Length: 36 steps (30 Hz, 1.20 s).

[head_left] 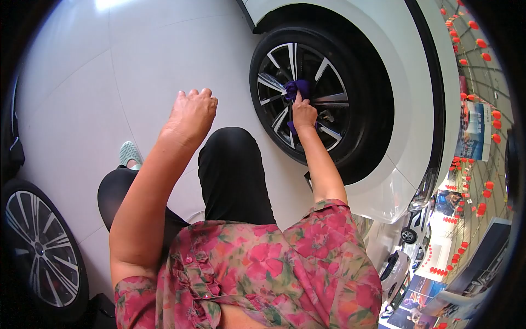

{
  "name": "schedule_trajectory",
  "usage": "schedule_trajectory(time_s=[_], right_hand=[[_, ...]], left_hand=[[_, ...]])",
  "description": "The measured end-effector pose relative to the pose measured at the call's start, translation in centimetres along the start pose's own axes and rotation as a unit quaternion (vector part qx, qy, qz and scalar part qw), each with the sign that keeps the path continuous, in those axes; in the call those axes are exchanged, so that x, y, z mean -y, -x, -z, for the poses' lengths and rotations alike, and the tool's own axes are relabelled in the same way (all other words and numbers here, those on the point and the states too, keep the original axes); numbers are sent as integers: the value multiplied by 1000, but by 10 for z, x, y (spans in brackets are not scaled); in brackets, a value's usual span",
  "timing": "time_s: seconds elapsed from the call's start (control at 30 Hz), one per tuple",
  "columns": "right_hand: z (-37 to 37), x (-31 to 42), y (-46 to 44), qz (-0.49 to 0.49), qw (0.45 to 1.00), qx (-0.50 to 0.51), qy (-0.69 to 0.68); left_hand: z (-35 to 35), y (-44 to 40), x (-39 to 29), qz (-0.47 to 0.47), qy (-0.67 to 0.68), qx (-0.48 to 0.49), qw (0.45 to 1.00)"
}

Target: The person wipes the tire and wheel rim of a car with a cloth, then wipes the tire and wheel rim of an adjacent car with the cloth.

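Note:
My right hand [304,114] is at the front wheel of a white car, pressing a purple cloth [297,89] against the centre of the alloy rim [330,98]. Its index finger points along the cloth, and another bit of purple shows just below the hand. Dark gaps lie between the silver spokes, and a black tyre [364,120] surrounds them. My left hand [194,112] hangs in the air over the floor, to the left of the wheel. Nothing shows in it; its fingers are loosely bent and a little apart.
The white car body [408,82] curves around the wheel on the right. Another car's wheel [39,249] stands at lower left. Pale floor tiles [148,60] lie between. My knees are bent close to the wheel. Red lanterns [481,208] and parked cars appear at the far right.

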State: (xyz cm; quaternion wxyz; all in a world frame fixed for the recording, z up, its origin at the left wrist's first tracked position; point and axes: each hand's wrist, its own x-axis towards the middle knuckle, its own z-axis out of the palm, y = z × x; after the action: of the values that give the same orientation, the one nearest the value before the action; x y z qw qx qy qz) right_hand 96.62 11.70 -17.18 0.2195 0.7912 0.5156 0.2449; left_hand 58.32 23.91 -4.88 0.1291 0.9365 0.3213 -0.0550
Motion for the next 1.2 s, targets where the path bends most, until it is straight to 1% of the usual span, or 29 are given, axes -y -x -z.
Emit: schedule_trajectory(time_s=[0.07, 0.2, 0.23, 0.3, 0.33, 0.37, 0.4, 0.5, 0.53, 0.57, 0.63, 0.7, 0.77, 0.8, 0.9, 0.93, 1.03, 1.13, 1.2], right_hand=[[4, -4, 10, 21, 1000, -6, 3], [-13, -5, 40, 34, 999, 32, 4], [-18, -3, 49, 27, 998, 60, 19], [-32, 0, 71, 28, 992, 127, -1], [-45, -1, 81, 17, 986, 164, -33], [-39, 0, 87, 6, 977, 201, -66], [-33, 0, 91, -55, 953, 278, -109], [-15, -11, 87, -59, 940, 276, -190], [-6, -17, 80, -90, 922, 269, -263], [13, -20, 66, -109, 911, 273, -291], [18, -26, 42, -100, 922, 168, -333], [79, -19, 13, -106, 941, 95, -306], [93, -18, -9, -74, 968, 12, -241], [84, -20, -16, -44, 977, -34, -208], [49, -28, -22, -19, 989, 35, -145], [41, -23, -19, -23, 993, 27, -113], [31, -15, -5, -37, 994, 34, -95], [-2, -9, 15, -13, 999, 18, -50], [2, -6, 29, -3, 999, 18, -47]], left_hand=[[2, 4, 2, -2, 8, -2, 1000], [5, 13, 5, 3, 16, -20, 1000], [6, 15, 6, 4, 21, -16, 1000], [10, 17, 7, 5, 30, -9, 1000], [12, 19, 7, 4, 27, -9, 1000], [13, 20, 7, 4, 23, -9, 1000], [13, 21, 7, 3, 19, -7, 1000], [9, 22, 8, -1, 18, -8, 1000], [7, 21, 8, -1, 16, -12, 1000], [5, 20, 9, 0, 13, -17, 1000], [6, 17, 7, 2, 9, -19, 1000], [8, 17, 7, 5, 6, -10, 1000], [4, 15, 6, 5, 9, -9, 1000], [2, 14, 6, 5, 11, -8, 1000], [2, 11, 8, 13, 16, -3, 1000], [4, 9, 8, 12, 19, 0, 1000], [7, 8, 7, 11, 29, 6, 1000], [7, 4, 6, 2, 25, 11, 1000], [10, 4, 5, 4, 22, 13, 1000]])
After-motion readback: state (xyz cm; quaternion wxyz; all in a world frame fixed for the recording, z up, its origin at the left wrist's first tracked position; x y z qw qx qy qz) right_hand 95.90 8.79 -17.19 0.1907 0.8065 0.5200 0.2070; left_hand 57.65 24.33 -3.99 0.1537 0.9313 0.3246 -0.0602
